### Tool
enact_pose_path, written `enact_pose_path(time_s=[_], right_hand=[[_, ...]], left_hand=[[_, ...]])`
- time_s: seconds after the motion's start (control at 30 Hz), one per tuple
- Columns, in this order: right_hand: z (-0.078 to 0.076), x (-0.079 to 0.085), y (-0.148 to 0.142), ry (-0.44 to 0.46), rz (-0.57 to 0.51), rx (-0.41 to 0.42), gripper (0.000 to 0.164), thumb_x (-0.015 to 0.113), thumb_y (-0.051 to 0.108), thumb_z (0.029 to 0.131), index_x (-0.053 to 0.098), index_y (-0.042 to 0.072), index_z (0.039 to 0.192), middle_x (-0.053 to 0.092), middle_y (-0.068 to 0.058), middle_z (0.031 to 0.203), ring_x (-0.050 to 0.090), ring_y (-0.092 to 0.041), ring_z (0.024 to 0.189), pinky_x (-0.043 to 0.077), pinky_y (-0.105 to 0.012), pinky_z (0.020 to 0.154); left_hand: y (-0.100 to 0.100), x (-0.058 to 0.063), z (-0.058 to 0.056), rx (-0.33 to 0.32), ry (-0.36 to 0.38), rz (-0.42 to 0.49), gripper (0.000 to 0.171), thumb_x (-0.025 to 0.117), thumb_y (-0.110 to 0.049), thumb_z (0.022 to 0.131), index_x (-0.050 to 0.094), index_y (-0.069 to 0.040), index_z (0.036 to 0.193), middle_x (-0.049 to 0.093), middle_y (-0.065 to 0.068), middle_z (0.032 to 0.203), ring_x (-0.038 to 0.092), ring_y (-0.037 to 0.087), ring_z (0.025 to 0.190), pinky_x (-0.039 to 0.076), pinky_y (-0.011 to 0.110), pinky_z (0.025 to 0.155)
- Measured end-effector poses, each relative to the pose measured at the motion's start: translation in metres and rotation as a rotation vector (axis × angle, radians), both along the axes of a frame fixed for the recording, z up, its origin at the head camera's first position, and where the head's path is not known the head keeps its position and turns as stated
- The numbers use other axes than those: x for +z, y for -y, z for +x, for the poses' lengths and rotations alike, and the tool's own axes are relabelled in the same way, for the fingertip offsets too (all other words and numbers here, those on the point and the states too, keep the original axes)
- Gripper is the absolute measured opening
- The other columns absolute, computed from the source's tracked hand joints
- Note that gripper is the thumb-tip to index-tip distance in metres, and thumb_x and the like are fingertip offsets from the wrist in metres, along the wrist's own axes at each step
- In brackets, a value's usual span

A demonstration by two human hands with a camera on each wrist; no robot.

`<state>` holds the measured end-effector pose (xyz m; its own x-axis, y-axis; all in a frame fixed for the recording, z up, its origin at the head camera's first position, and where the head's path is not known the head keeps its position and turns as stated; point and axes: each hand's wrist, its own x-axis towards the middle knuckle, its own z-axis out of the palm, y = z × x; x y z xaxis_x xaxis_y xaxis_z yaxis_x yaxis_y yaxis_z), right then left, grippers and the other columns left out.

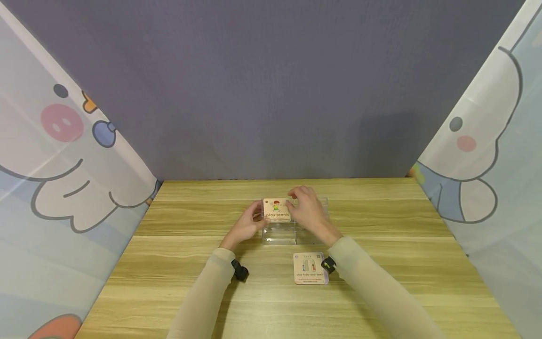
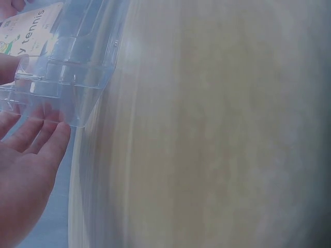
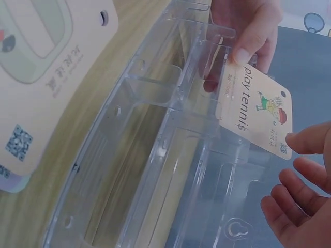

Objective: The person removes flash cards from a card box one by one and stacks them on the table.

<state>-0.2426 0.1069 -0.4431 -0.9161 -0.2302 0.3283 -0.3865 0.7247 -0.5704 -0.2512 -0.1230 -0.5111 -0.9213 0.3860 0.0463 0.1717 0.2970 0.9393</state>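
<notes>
A clear plastic rack (image 1: 279, 233) with several stepped compartments stands on the table. In its back left compartment is a card (image 1: 277, 210) reading "play tennis", with a picture of a child in a red cap. My left hand (image 1: 247, 225) grips the rack's left end, thumb in front by the card's lower corner and fingers behind the plastic, as the left wrist view (image 2: 31, 170) shows. At the card's right edge is my right hand (image 1: 309, 207); in the right wrist view its thumb (image 3: 310, 140) touches or nearly touches the card's corner, fingers loosely bent with nothing between them.
A small stack of cards (image 1: 308, 268), topped by "play hide-and-seek", lies on the wooden table (image 1: 271, 306) in front of the rack, near my right wrist. Behind the table rises a grey wall (image 1: 271, 94). Curtains with cartoon animals (image 1: 38, 188) hang on both sides.
</notes>
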Motion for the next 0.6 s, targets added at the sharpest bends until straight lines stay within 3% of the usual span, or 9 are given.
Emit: enact_pose_path(time_s=[0.27,0.6], right_hand=[[-0.0004,-0.0042,0.0029,-0.027,0.055,-0.002,0.025,0.076,0.015,0.09,0.07,0.003,0.111,0.067,-0.009,0.105,0.057,-0.027,0.103,0.057,-0.039,0.088],[-0.0002,-0.0082,0.0047,-0.071,0.064,-0.003,0.018,0.077,0.012,0.089,0.069,0.006,0.104,0.068,-0.006,0.101,0.055,-0.024,0.101,0.053,-0.037,0.087]], left_hand=[[-0.0003,-0.0023,0.0,0.022,-0.014,0.008,0.058,0.068,-0.004,0.096,0.043,-0.005,0.148,0.053,0.017,0.139,0.049,0.035,0.134,0.038,0.047,0.118],[-0.001,-0.0028,0.0001,-0.002,-0.048,0.029,0.054,0.066,-0.001,0.096,0.044,-0.002,0.146,0.053,0.018,0.14,0.051,0.036,0.133,0.042,0.045,0.116]])
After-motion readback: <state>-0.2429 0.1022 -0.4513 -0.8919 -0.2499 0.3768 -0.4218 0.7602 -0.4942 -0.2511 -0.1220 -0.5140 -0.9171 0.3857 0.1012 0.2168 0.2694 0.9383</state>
